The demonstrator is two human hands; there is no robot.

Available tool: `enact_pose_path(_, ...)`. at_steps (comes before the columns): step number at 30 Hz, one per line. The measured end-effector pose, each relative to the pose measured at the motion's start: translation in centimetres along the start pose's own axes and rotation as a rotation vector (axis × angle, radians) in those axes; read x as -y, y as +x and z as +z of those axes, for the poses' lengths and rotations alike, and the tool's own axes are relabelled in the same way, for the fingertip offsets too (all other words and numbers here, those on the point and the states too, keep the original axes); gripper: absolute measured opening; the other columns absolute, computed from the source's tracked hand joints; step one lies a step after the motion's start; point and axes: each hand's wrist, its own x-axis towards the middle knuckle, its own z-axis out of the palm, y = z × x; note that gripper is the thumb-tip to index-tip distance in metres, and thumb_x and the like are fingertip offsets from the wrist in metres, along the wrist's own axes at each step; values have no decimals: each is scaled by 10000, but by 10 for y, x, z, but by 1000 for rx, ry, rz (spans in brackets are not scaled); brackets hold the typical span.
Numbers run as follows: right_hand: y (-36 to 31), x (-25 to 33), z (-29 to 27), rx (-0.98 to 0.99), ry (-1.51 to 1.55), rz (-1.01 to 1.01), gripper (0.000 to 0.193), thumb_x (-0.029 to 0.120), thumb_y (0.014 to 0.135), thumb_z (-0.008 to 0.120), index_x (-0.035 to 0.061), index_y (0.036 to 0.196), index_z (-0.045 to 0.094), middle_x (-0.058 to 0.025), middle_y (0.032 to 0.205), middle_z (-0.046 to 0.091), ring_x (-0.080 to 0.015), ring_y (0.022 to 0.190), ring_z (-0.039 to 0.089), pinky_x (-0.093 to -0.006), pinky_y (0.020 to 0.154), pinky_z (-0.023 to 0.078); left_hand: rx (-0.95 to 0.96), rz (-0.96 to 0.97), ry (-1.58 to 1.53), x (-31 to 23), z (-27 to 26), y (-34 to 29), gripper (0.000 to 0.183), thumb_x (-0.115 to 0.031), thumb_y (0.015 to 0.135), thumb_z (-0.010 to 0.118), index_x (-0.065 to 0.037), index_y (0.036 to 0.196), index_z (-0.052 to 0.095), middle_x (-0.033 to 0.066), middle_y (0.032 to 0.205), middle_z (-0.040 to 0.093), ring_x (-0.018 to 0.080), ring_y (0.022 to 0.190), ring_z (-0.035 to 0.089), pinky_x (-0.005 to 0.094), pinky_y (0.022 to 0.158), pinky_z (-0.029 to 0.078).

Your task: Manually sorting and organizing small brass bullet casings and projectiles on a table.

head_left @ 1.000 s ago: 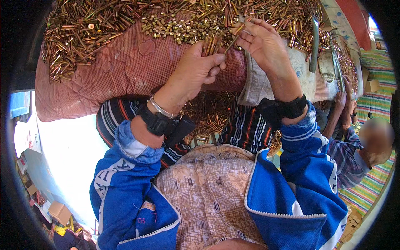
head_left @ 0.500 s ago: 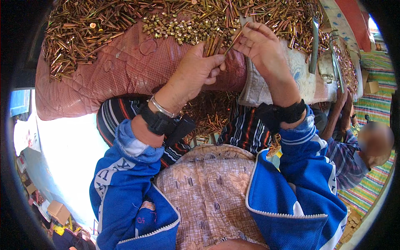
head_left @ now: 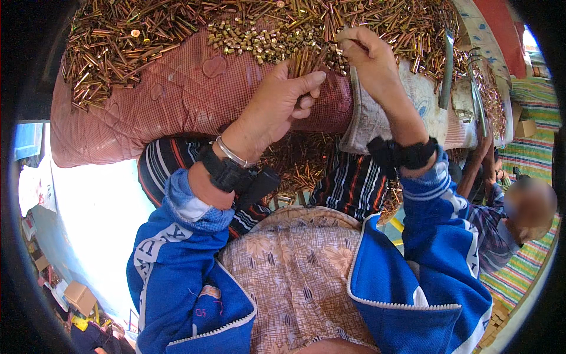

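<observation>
Left hand [head_left: 280, 100] gripping a bundle of thin coppery rods [head_left: 306, 62]; right hand [head_left: 374, 64] raised beside it.
Left fingers curled round the bundle, thumb pressed across its near side, rods pointing away from the wearer above the pink padded cloth [head_left: 188, 103]. Right fingers bent inward at the edge of the heaped loose rods [head_left: 127, 35]; cannot tell whether they pinch anything. Small brass-coloured pieces [head_left: 259, 40] lie clustered just beyond the bundle. White cloth [head_left: 410, 88] under right wrist; grey metal strip [head_left: 446, 71] farther right.
</observation>
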Motion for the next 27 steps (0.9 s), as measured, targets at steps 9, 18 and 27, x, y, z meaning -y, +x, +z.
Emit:
enact_pose_path(9,26,-10,19,47,-678,-444,159,70,706,539,21,857,559,-189,719,556,-402,725,550,-445,654,450,11,13,-50,0,-2,1,84,-117,832,554,-93,881,489,4,663,505,60,529,423,153,396,287)
enact_pose_path(18,26,1,31,65,-593,-163,189,33,727,530,34,910,579,-194,870,573,-389,818,550,-422,696,445,-54,1,-69,0,0,-1,130,-135,840,557,-89,926,472,-1,678,485,62,540,405,155,400,273)
enact_pose_path(27,32,-7,21,39,-650,-415,159,-5,683,494,17,833,540,-204,818,556,-394,764,550,-446,658,446,17,4,-89,0,-4,0,111,-133,842,553,-89,909,478,2,644,479,59,510,393,165,389,271)
